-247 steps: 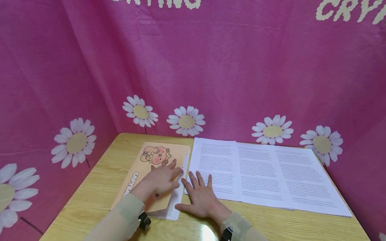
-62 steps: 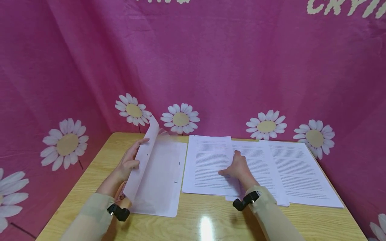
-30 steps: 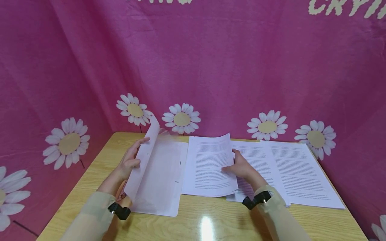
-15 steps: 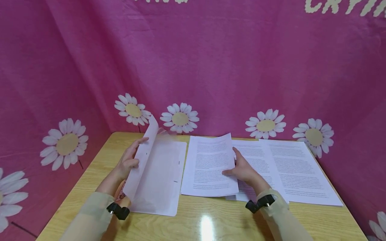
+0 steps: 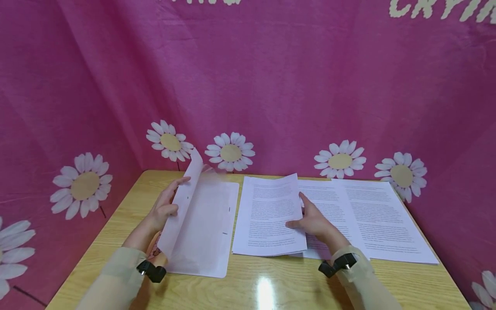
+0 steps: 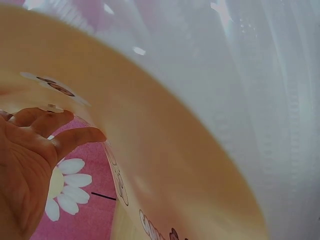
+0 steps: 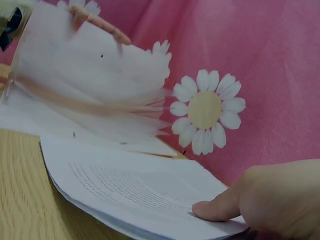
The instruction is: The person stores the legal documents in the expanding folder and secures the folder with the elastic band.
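Note:
On the table's left lies an opened folder [image 5: 207, 228] with a white inside and clear plastic sleeves. My left hand [image 5: 165, 206] holds its raised, curved cover by the left edge. In the left wrist view the orange outside of the cover [image 6: 165, 165] shows printed drawings. My right hand [image 5: 311, 217] grips a stack of printed sheets [image 5: 269, 219] by the right edge, thumb on top. That edge is lifted and bent upward, as the right wrist view also shows, with the stack [image 7: 135, 185] bowed. The fingers beneath the stack are hidden.
Two more piles of printed paper lie to the right: a middle pile [image 5: 321, 193], partly under the gripped stack, and a far-right pile [image 5: 383, 219]. They rest on a wooden table [image 5: 240, 284]. A pink curtain [image 5: 271, 86] with daisies stands close behind and at the sides.
The folder, closed at first, now has its cover held up by my left hand. My right hand has taken hold of the left stack, lifted its right edge and shifted it slightly toward me.

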The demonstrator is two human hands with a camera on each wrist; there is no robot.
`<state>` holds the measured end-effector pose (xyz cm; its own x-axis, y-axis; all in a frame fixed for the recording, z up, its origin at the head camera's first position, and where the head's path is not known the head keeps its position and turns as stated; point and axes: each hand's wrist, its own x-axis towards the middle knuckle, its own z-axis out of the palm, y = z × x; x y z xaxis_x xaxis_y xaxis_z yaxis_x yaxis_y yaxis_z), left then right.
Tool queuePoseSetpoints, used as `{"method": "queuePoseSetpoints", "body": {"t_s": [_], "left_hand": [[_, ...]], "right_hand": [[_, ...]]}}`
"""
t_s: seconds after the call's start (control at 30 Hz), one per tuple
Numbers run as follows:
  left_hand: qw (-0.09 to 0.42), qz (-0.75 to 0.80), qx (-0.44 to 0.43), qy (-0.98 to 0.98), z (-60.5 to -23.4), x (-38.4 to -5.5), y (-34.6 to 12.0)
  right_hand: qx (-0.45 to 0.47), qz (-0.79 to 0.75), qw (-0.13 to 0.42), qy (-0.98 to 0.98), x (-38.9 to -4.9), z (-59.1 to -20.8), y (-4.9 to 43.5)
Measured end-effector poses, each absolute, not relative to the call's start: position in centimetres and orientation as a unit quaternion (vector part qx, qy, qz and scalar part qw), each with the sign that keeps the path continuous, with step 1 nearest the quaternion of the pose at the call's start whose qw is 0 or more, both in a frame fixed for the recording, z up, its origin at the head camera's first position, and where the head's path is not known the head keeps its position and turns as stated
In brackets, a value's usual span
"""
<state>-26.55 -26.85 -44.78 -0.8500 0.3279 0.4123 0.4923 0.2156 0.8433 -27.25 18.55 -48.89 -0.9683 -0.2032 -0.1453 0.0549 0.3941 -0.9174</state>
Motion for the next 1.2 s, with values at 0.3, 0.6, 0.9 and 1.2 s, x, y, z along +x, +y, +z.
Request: {"method": "queuePoseSetpoints", "body": {"t_s": [0.3, 0.6, 0.9, 1.2], "left_hand": [[0.069, -0.575, -0.273, -0.768, -44.7, -26.6, -27.0], [0.064, -0.583, -0.275, -0.761, -44.8, -26.7, -27.4], [0.063, -0.603, -0.277, -0.745, -45.3, -26.4, -27.4], [0.077, -0.593, -0.285, -0.749, -45.2, -26.8, -27.2]], "right_hand": [[-0.064, -0.578, 0.107, 0.806, -26.9, -46.8, 19.2], [-0.09, -0.589, 0.091, 0.798, -26.3, -44.9, 19.6], [-0.117, -0.649, 0.067, 0.749, -26.0, -42.2, 19.5], [-0.123, -0.693, 0.062, 0.708, -25.4, -40.1, 17.6]]}}
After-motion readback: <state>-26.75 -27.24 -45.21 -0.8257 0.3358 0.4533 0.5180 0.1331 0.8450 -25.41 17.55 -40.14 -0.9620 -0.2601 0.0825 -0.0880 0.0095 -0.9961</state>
